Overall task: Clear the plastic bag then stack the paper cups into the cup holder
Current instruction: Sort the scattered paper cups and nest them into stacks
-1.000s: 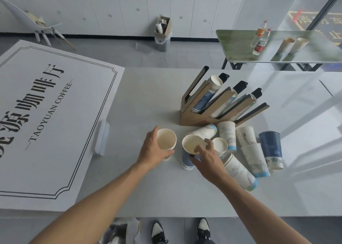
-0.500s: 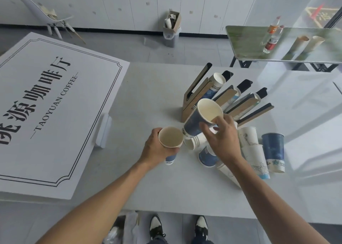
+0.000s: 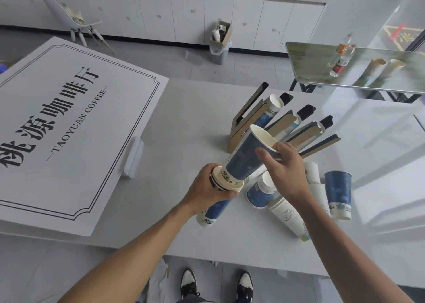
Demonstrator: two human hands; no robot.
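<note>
You're standing at a pale grey table (image 3: 200, 109) in a white room, cabinets (image 3: 174, 10) along the far wall. A big white TAOYUAN COFFEE sign board (image 3: 59, 130) covers the table's left side, one corner overhanging the near edge. Far right, apart from your table, is a green-topped side table (image 3: 310, 66) with bottles (image 3: 342, 56) and two tan cups (image 3: 384, 67) lying on it. On the floor at the far wall: a grey bin (image 3: 219, 50) with cardboard sticking out, and a white chair (image 3: 66, 20) far left.

The wooden cup holder (image 3: 243, 128) sits right of the table's centre, slots fanned up and to the right; at least one slot has a cup stack (image 3: 273, 105), rim visible at the top.

Loose paper cups (image 3: 338, 194) lie in a cluster just near of the holder, on the right: one dark blue, upside down, the rest white or blue, tipped on their sides.

Your right hand (image 3: 285, 171) grips a dark blue cup (image 3: 248, 155) near its rim, cup tilted, base pushed into the mouth of the cup stack in hand (image 3: 216, 199). Your left hand (image 3: 207, 187) is wrapped around that stack just below its rims. Stack is angled; can't tell if its base touches the table.

Your black-and-white shoes (image 3: 188, 284) show below the near edge.
</note>
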